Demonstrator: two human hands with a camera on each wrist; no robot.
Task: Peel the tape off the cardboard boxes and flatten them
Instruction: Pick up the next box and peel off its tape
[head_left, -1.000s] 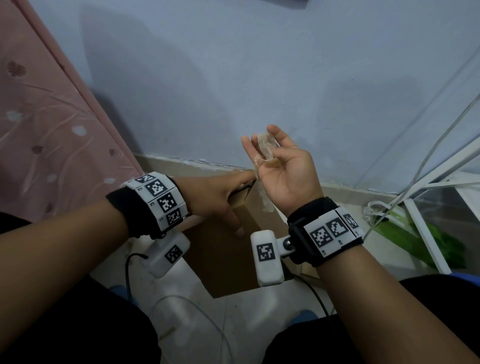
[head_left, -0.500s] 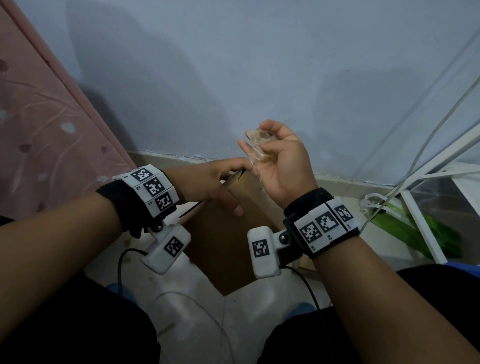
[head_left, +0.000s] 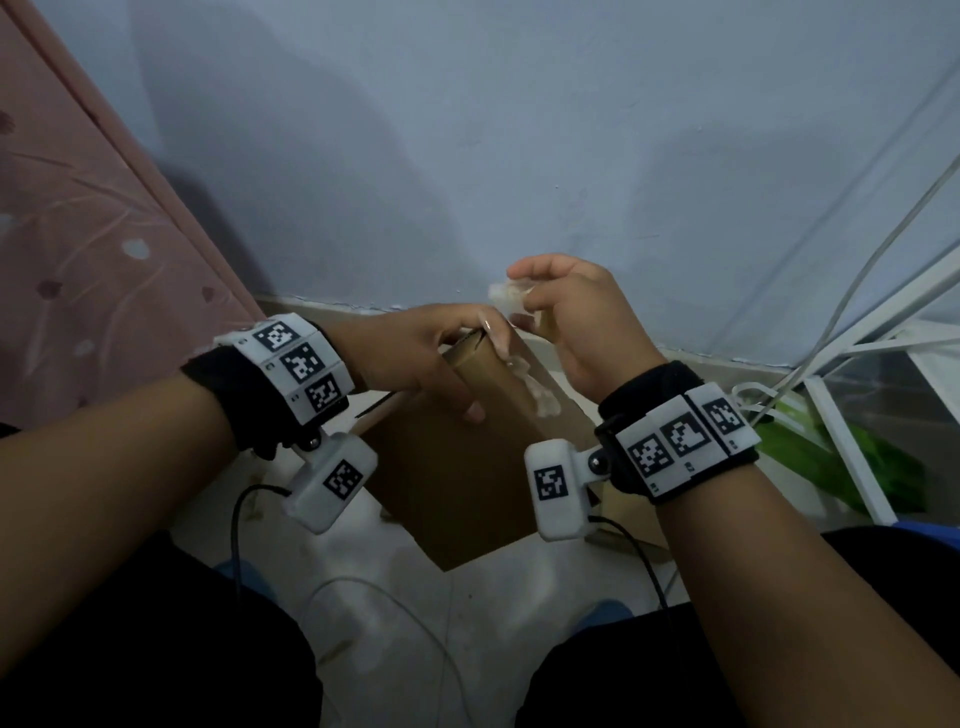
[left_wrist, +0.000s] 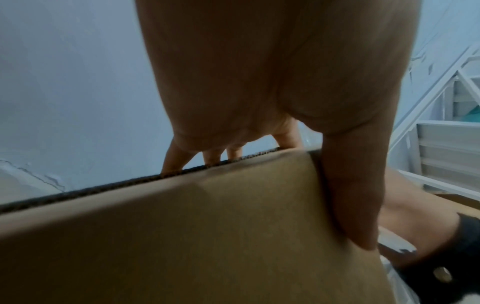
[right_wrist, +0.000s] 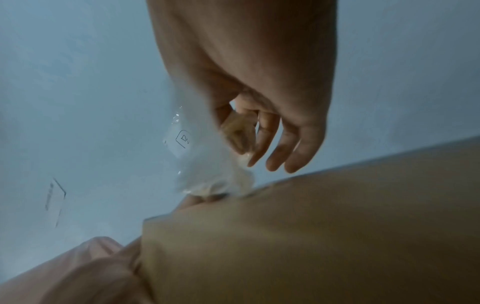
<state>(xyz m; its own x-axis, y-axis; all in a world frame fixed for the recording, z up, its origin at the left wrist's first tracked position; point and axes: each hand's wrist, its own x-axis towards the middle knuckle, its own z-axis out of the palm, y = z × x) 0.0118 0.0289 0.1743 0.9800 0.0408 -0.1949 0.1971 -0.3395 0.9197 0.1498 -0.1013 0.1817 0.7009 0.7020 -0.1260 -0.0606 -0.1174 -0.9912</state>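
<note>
Right hand (head_left: 576, 322) fingers (right_wrist: 275, 152) curl around a balled wad of clear tape (head_left: 506, 296), thumb pinching it from the near side; a crumpled tail of the strip runs from the wad down the right edge of the cardboard box (head_left: 457, 467), looks still stuck there. Left hand (head_left: 415, 358) grips the box's top edge at the corner just left of the wad: thumb down the near face, the other fingers (left_wrist: 171, 162) hooked over the far side. Box stands on edge on the floor (head_left: 415, 587), between the knees, wall (head_left: 519, 130) just behind it, white rack (head_left: 852, 431) well right of it. Handling guess: tape is light, limp, sticks to itself and to skin, likely tears if yanked sideways, so pull low along the seam and re-pinch close to where it leaves the box. Cardboard is light, stiff across a panel, folds easily at creases; hold at a corner or edge like the left does, not mid-panel. Box could swing if the left grip slackens.
</note>
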